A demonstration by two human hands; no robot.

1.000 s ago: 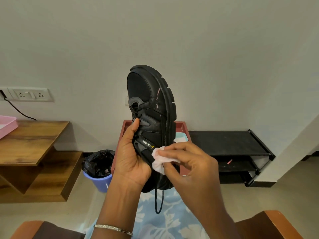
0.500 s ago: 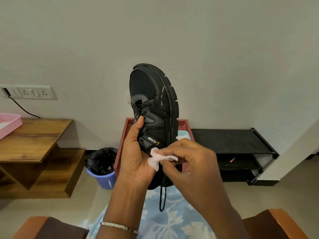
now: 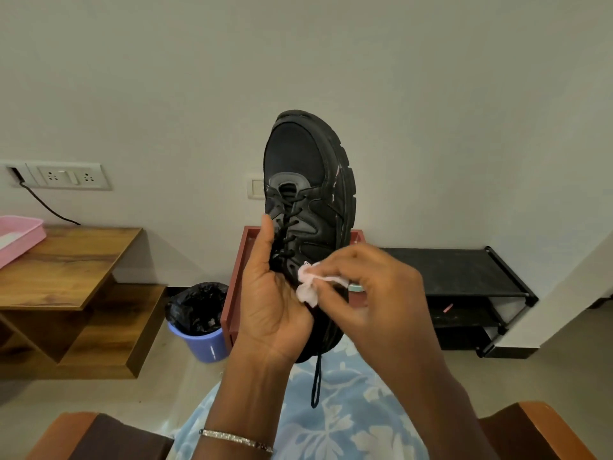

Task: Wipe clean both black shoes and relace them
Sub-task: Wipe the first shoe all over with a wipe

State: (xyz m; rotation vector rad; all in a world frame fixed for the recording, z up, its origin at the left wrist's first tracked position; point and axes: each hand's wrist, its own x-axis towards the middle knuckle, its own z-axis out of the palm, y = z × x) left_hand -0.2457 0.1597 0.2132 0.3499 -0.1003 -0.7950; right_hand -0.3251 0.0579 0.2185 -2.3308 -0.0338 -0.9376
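We grip the black shoe [image 3: 308, 207] toe-up in left hand [image 3: 270, 293]; right hand [image 3: 374, 290] pinches wipe [image 3: 310, 283] against its near right side.

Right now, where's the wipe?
Head view, centre: the pink wipe is pinched in the right hand, against the black shoe that the left hand holds.

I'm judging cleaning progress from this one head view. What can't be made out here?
1. Heel end of the black shoe: head view, covered by the left hand and right hand.
2. Lettering on its side: mostly under the pink wipe.
3. Sole tread: turned away; only its edge shows.
4. Contents of the red box: blocked by shoe and hands.
5. Pink tray: cut off by the left edge.
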